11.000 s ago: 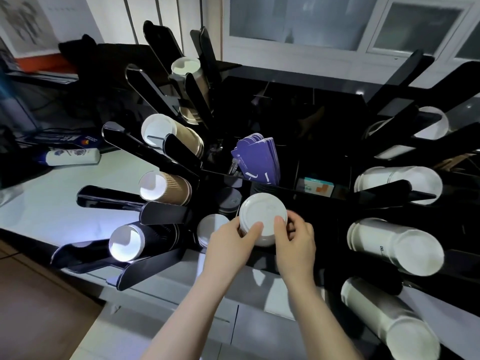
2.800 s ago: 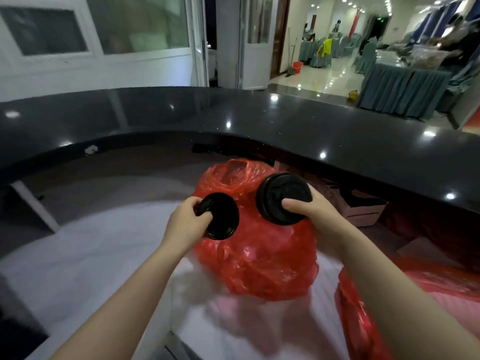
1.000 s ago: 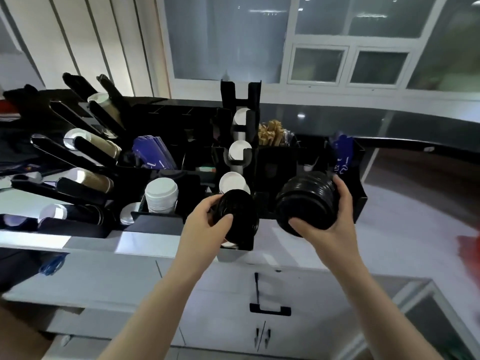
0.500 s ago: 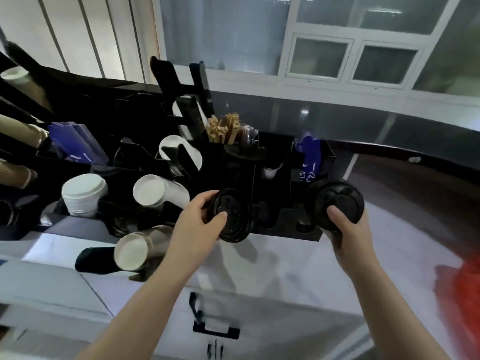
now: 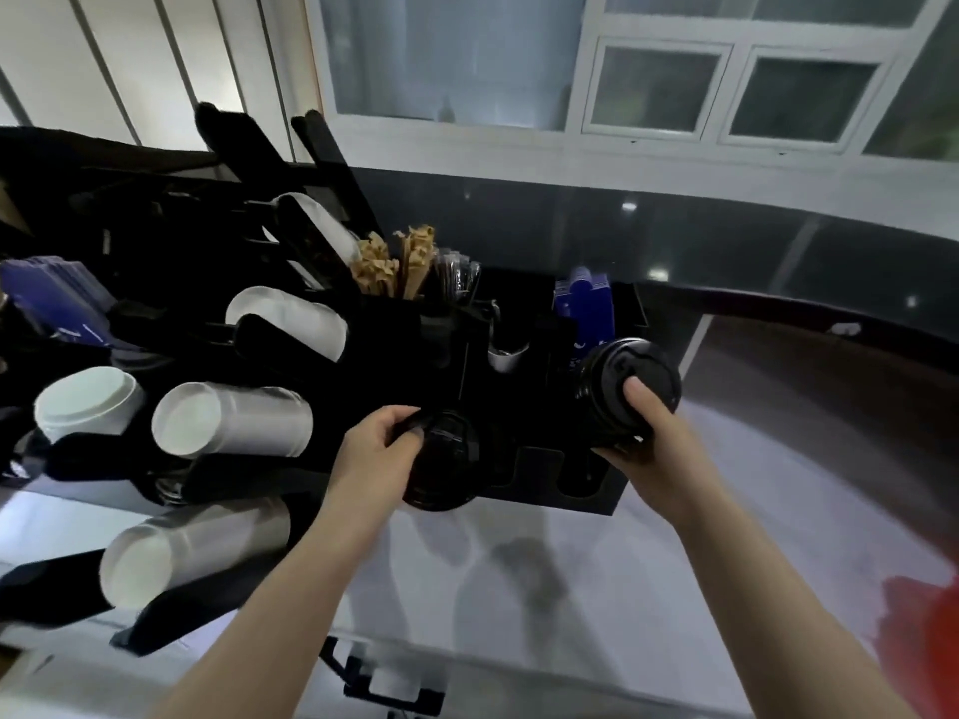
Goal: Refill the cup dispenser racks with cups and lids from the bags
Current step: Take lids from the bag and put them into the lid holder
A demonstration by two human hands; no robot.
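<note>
Both hands are loaded with glossy black plastic lids. Left hand (image 5: 374, 455) grips a round ribbed stack (image 5: 441, 461) by its rim, pressed low against the front of the matte black organizer (image 5: 524, 407). Right hand (image 5: 655, 442) is wrapped around a taller stack (image 5: 625, 389), thumb flat on the domed top lid, up at the organizer's right end. To the left, smooth white paper cups (image 5: 231, 427) lie nested in slanted black racks (image 5: 238, 472). A shiny red bag (image 5: 929, 622) peeks in at the right edge.
</note>
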